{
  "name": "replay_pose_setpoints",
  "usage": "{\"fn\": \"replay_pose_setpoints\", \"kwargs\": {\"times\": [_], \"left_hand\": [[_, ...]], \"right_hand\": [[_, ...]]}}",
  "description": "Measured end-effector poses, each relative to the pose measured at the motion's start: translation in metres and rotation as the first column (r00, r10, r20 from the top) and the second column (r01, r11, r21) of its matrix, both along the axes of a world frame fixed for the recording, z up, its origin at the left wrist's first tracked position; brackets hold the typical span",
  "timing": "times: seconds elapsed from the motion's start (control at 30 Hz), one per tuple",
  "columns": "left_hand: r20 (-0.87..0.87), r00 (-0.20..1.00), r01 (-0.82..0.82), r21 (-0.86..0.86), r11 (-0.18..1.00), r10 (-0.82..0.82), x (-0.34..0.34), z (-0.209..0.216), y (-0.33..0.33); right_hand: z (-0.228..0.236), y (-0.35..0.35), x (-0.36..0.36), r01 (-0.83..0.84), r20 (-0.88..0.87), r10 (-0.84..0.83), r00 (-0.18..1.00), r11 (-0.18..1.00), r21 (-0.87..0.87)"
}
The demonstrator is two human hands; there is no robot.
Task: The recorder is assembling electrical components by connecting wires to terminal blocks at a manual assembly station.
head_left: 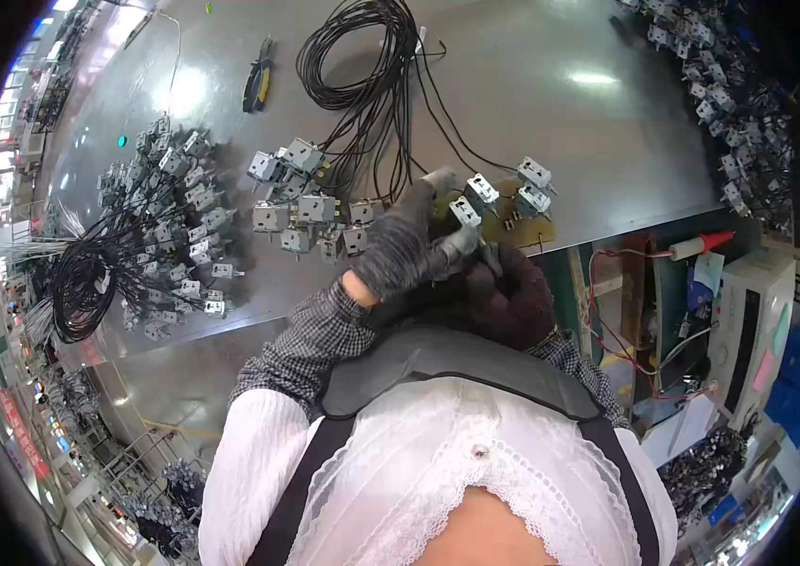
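Note:
My left hand, in a dark grey glove, reaches over the table edge. Its forefinger is stretched forward and its thumb stands apart, beside a small box-shaped grey-white electrical part. Just beyond is a similar part, with more of them at the right end of a yellow-brown board. My right hand, in a dark maroon glove, is curled below the board's near edge; whatever its fingers hold is hidden. Left of my left hand stands a cluster of grey parts, near a coil of black wire.
Yellow-and-black pliers lie farther back. A large heap of wired parts covers the left side, beside another black coil. More parts line the far right. Below right are a red-handled probe with a red lead and a white box-shaped device.

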State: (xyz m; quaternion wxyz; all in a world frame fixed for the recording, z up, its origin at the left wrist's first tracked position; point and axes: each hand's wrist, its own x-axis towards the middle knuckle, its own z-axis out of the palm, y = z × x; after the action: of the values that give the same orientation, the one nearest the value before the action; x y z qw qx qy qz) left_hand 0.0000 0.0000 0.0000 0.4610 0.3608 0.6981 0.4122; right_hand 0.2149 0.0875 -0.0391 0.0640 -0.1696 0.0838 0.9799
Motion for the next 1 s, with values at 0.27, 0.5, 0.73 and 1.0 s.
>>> {"fn": "replay_pose_setpoints", "kwargs": {"times": [0.27,0.5,0.73,1.0], "left_hand": [[-0.794,0.570,0.176,-0.133,0.975,-0.211,-0.006,0.018,-0.029],[-0.635,0.766,0.080,-0.062,0.995,-0.101,-0.003,0.012,-0.024],[-0.680,0.731,0.110,0.191,0.975,0.051,-0.010,0.002,-0.013],[-0.429,0.901,0.077,0.008,0.997,-0.066,-0.023,-0.002,0.019]], "right_hand": [[0.026,0.006,-0.030,-0.204,0.236,0.161,0.958,0.964,0.169],[0.024,0.043,-0.050,-0.208,0.211,0.009,0.978,0.198,0.958],[0.024,0.063,-0.066,-0.089,0.129,-0.274,0.953,0.153,0.984],[0.040,0.053,-0.044,-0.403,0.338,-0.350,0.874,-0.133,0.905]]}}
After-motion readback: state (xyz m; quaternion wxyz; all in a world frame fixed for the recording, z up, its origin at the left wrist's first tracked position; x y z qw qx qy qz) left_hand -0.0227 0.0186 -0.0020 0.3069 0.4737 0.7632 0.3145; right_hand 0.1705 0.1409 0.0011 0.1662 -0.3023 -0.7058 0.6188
